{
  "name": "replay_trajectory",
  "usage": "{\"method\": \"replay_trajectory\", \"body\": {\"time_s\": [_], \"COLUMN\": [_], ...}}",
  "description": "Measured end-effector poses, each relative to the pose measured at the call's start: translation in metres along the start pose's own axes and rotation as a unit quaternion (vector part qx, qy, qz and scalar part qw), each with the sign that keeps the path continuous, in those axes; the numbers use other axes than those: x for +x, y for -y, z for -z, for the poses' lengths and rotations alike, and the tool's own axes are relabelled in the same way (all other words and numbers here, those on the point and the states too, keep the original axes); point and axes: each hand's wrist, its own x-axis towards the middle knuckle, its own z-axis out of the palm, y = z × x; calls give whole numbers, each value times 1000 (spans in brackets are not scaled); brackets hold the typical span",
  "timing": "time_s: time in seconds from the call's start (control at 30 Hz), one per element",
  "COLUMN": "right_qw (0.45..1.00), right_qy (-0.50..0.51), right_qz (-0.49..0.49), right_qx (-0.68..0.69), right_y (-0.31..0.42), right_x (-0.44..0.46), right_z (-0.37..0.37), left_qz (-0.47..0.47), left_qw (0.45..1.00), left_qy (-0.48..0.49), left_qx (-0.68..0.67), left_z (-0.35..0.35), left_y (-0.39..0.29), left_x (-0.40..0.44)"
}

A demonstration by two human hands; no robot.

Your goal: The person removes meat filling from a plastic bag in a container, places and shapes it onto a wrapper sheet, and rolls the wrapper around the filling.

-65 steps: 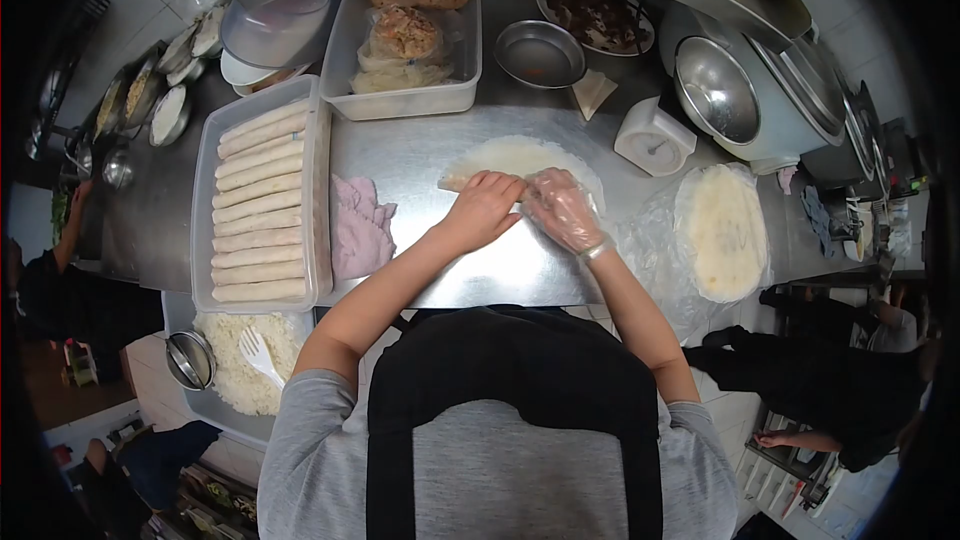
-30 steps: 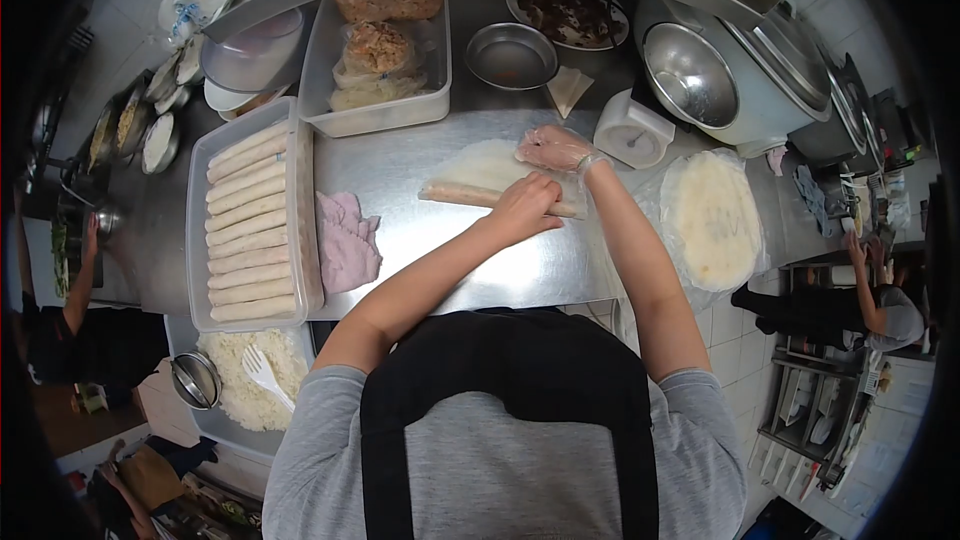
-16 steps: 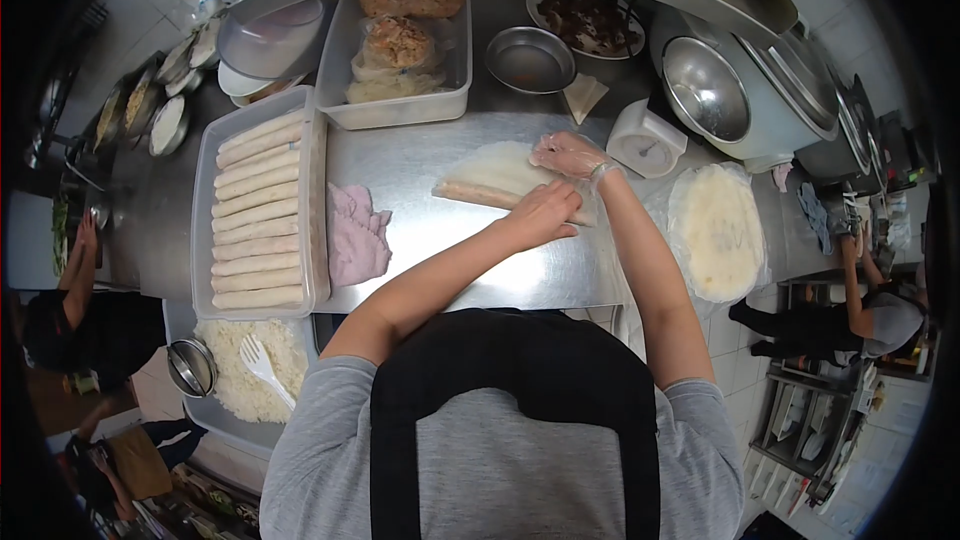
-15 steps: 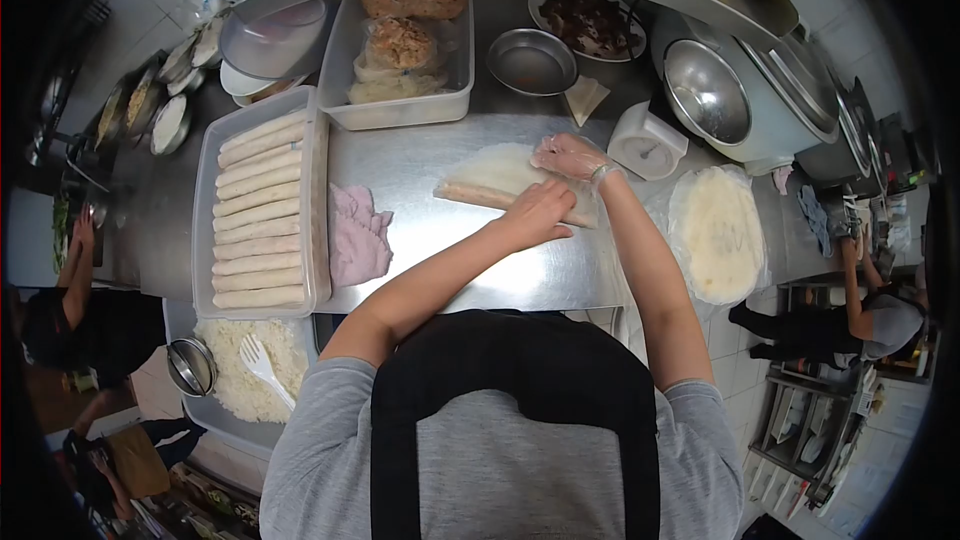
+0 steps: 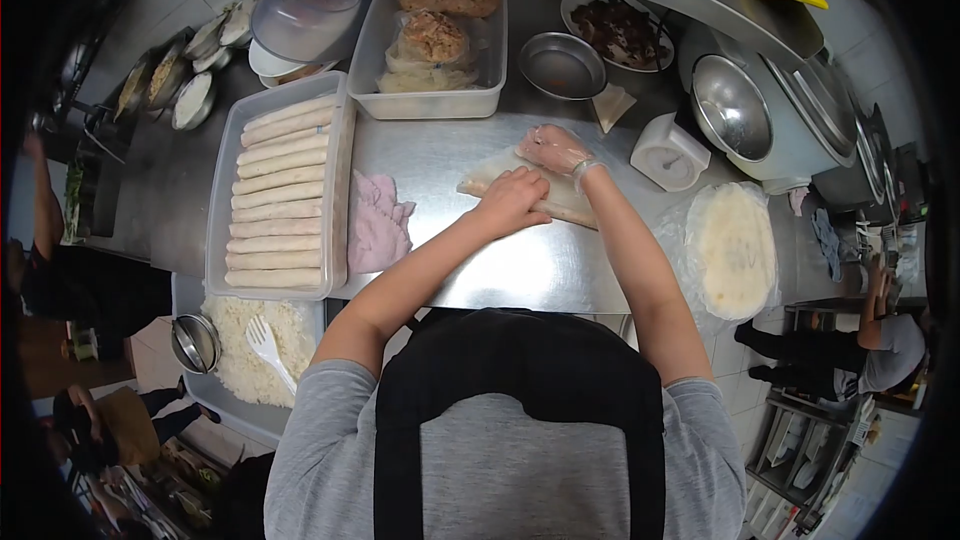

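Observation:
A thin pale wrapper with a long roll of filling along its near edge (image 5: 570, 208) lies on the steel table. Over the middle of the roll rests my bare left hand (image 5: 515, 202), fingers bent and close together. My right hand (image 5: 555, 150), in a clear plastic glove, is curled at the wrapper's far right part; its fingertips are partly hidden. Left of them is a crumpled pink cloth (image 5: 378, 223). Finished pale rolls (image 5: 280, 178) fill a plastic tub (image 5: 338, 190). A stack of round wrappers (image 5: 735, 250) lies on plastic at the right.
Behind are a tub of bagged filling (image 5: 425, 105), a metal bowl (image 5: 562, 66), a plate of dark food (image 5: 620, 30) and a white scale (image 5: 670, 152). A tray of shredded white food (image 5: 250, 350) sits lower left. Other people stand at both sides.
The view has shifted, so the table's things appear further right. My left hand has moved toward the roll's middle, and my right hand has moved slightly left over the wrapper.

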Motion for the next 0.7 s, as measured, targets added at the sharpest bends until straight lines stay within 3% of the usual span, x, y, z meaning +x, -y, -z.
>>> {"method": "replay_trajectory", "body": {"time_s": [0.2,0.27,0.57,0.7], "right_qw": [1000,999,999,999], "right_qy": [11,3,30,22], "right_qz": [18,33,7,26], "right_qx": [18,36,23,22], "right_y": [-12,-20,-23,-25], "right_x": [4,8,14,16], "right_z": [-4,-9,-8,-11], "left_qz": [-19,49,84,44], "left_qw": [999,997,993,996], "left_qy": [14,43,83,69], "left_qx": [30,29,-10,-28], "left_z": [26,48,64,49], "left_y": [15,30,29,31], "left_x": [-7,-16,-22,-20]}}
